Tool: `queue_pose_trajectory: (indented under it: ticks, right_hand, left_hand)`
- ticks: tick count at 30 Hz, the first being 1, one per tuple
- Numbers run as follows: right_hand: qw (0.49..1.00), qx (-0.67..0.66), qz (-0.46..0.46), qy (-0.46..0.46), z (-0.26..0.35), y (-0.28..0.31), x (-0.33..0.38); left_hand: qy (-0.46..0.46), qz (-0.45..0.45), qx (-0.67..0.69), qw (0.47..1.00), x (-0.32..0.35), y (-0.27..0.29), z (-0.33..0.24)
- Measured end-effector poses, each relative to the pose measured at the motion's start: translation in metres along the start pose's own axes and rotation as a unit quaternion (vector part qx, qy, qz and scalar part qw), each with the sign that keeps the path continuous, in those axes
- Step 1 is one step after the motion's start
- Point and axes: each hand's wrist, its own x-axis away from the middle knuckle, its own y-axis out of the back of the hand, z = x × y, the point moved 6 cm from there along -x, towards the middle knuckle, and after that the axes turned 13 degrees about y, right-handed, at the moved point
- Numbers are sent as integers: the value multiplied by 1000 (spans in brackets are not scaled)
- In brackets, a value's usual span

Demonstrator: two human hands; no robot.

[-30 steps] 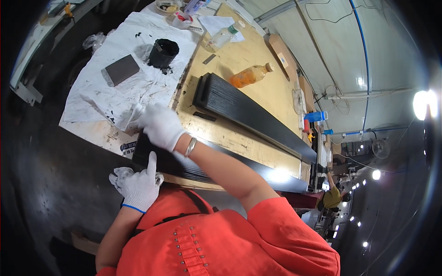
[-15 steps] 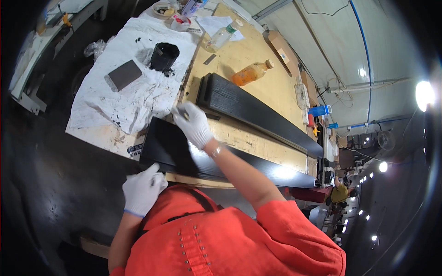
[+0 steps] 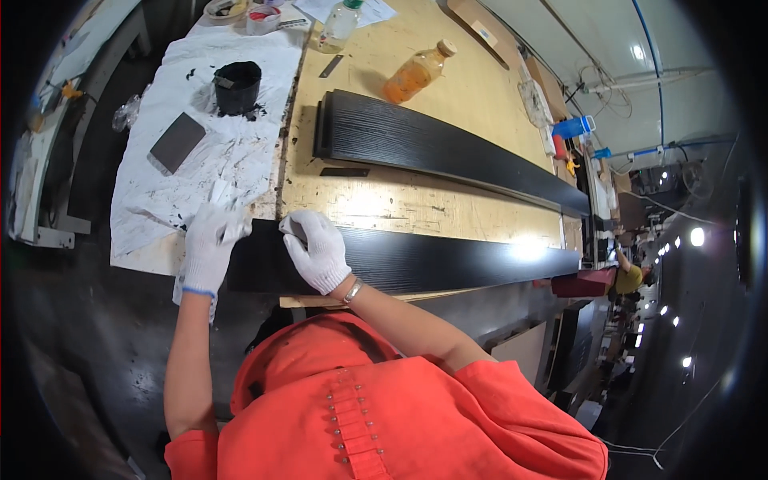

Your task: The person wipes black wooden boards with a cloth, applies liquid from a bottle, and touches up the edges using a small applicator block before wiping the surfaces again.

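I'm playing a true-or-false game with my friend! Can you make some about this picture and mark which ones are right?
1. A black pot is on the white cloth. True.
2. The left hand is gloved in black. False: it is gloved in white.
3. The right hand is at the nearer black board. True.
4. The orange-filled bottle is on the white cloth. False: it is on the yellowish tabletop.
5. A silver bracelet is on the right wrist. True.

Dark grey glossy floor (image 3: 140, 340); pale panelled wall (image 3: 694, 100) at upper right, thin blue pipe (image 3: 656, 62) along it; pale metal-framed bench (image 3: 54, 235) at left; bright white lamps (image 3: 698, 237) at right
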Motion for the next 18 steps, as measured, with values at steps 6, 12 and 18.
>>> queue_pose_trajectory:
  ticks: [6,12,18]
  right_hand:
    - [1000,-11,-5,3,-6,11,0]
    - [999,-41,-20,18,6,11,-5]
    - [998,-51,-18,23,8,13,-4]
  left_hand:
    - [164,21,201,965,45,-14,22]
    - [265,-4,350,898,27,-21,64]
    - [360,-122,249,891,155,36,30]
